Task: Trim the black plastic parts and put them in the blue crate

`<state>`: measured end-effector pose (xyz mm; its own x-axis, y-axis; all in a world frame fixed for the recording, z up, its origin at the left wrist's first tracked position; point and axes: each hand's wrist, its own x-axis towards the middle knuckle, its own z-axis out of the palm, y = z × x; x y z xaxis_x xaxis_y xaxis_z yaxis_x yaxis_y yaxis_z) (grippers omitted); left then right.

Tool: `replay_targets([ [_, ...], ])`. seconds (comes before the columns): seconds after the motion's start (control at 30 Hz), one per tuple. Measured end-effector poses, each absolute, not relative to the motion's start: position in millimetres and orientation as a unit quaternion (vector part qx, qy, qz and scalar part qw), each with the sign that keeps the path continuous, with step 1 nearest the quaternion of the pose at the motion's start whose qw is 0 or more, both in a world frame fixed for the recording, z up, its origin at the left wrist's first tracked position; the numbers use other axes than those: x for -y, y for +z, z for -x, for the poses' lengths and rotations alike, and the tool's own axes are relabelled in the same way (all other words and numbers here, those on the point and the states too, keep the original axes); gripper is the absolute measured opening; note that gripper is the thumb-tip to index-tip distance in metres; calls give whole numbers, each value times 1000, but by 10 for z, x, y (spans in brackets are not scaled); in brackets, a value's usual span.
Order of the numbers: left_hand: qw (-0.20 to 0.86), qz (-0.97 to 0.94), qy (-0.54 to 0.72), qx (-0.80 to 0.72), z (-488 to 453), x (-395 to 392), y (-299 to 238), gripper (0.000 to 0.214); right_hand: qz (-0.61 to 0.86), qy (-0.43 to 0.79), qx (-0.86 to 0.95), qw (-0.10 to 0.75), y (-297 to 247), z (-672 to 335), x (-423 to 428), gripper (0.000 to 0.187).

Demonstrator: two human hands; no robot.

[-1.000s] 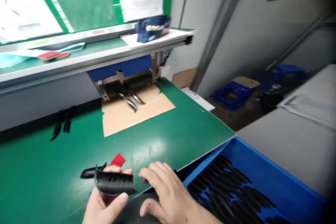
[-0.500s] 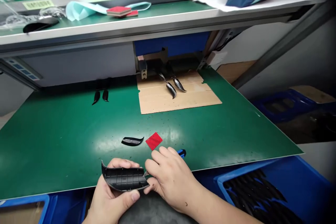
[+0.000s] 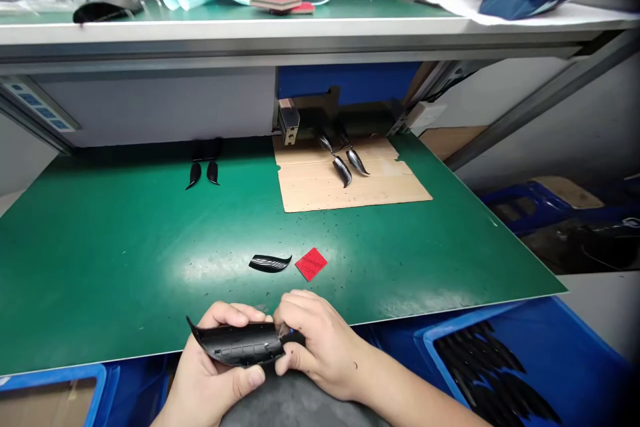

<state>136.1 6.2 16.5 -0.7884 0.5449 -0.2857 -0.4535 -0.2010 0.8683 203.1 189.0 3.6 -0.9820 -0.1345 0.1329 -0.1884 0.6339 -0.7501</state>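
My left hand (image 3: 215,367) is wrapped around a curved black plastic shell (image 3: 240,345) just in front of the table edge, its ribbed hollow side facing up and its pointed tip to the left. At the shell's right end, my right hand (image 3: 317,340) grips a blue-and-black utility knife (image 3: 295,337). The metal end of the knife is by the shell's rim; fingers cover part of it. Beyond the hands, a glossy black curved piece (image 3: 271,263) lies beside a red square pad (image 3: 311,264) on the green table (image 3: 150,267).
Joined black pieces (image 3: 343,172) rest on a cardboard sheet (image 3: 360,195) under the blue panel. Another black set (image 3: 195,175) lies at the back left. A blue bin (image 3: 429,347) with many black parts stands at lower right, another blue bin (image 3: 100,390) at lower left. A shelf (image 3: 300,30) spans above.
My right hand has turned the knife; its handle end, which stuck out beyond the fingers, now lies low beside the thumb. The shell has tilted slightly. The view has shifted.
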Motion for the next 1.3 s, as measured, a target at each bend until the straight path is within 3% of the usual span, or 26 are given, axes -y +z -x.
replay_targets([
  [0.07, 326, -38, 774, -541, -1330, -66, 173, 41, -42, 352, 932, 78, 64, -2023, -1838, 73],
  [0.17, 323, -27, 766, -554, -1304, -100, 208, 44, -6, 245, 966, 81, 114, -2019, -1810, 78],
  [0.37, 324, -21, 743, -585, -1326, -214, 219, 40, -22, 158, 986, 44, 115, -2028, -1953, 65],
  [0.43, 323, -29, 737, -593, -1335, -244, 199, 39, -50, 195, 979, 23, 79, -2025, -2032, 63],
  [0.57, 323, -16, 745, -584, -1336, -308, 194, 42, -127, 399, 908, -15, -2, -1999, -2123, 61],
  [0.67, 335, 18, 765, -549, -1327, -378, 217, 46, -74, 495, 865, 30, -20, -1958, -2102, 66],
  [0.77, 334, 32, 783, -523, -1320, -436, 221, 47, -38, 505, 860, 62, 12, -1914, -2076, 73],
  [0.93, 327, 67, 797, -504, -1253, -428, 215, 47, -108, 642, 754, -93, 63, -1870, -2197, 60],
  [1.03, 330, 103, 801, -489, -1108, -411, 190, 32, -63, 706, 698, -102, -5, -1842, -2370, 66],
  [1.13, 328, 35, 739, -588, -904, -462, 64, 9, 24, 650, 757, -61, -154, -1812, -2590, 68],
  [1.3, 298, -213, 495, -788, -644, -715, -334, 7, 114, 474, 873, -23, -394, -1844, -2830, 30],
])
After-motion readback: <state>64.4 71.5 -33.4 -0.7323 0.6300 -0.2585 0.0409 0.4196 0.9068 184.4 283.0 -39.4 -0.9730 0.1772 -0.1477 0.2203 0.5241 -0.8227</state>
